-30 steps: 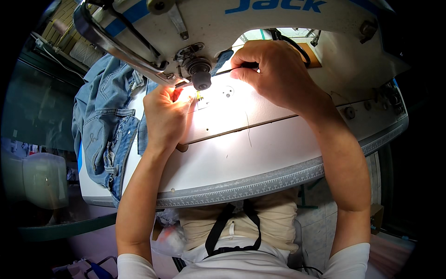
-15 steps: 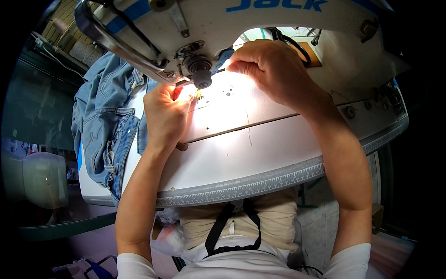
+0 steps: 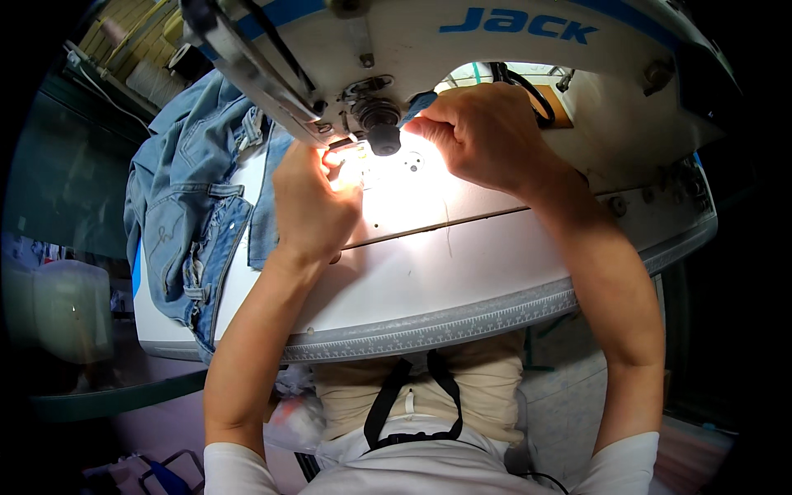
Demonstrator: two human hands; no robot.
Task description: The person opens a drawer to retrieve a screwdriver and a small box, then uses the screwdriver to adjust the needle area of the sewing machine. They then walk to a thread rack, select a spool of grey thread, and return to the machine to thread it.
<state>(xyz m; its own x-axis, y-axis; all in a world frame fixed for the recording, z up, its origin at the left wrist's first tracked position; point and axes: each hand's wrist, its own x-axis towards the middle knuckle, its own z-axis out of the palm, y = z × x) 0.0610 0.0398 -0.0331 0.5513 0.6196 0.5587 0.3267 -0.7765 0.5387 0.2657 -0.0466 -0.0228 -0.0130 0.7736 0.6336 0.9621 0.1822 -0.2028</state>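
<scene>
My left hand (image 3: 316, 198) is closed at the needle end of a white sewing machine (image 3: 516, 70), left of the dark round knob (image 3: 384, 136); what its fingertips hold is hidden in glare and behind the machine head. My right hand (image 3: 487, 136) is closed in a pinch just right of that knob, beside a small blue piece (image 3: 421, 103) on the machine; I cannot make out what it holds. Under both hands the lit machine bed (image 3: 412, 198) carries a loose thread. Folded blue denim (image 3: 173, 231) lies left of my left hand.
The white table has a curved grey ruler edge (image 3: 429, 323) in front of my lap. Thread cones (image 3: 157, 91) stand at the back left. A wooden piece (image 3: 557, 107) shows through the machine's opening. A plastic bag (image 3: 297, 421) lies low beside my lap.
The view has shifted slightly. Relative to the machine, my right hand has moved left toward the knob; the thin dark strip earlier visible at its fingers is now mostly hidden. My left hand stays put.
</scene>
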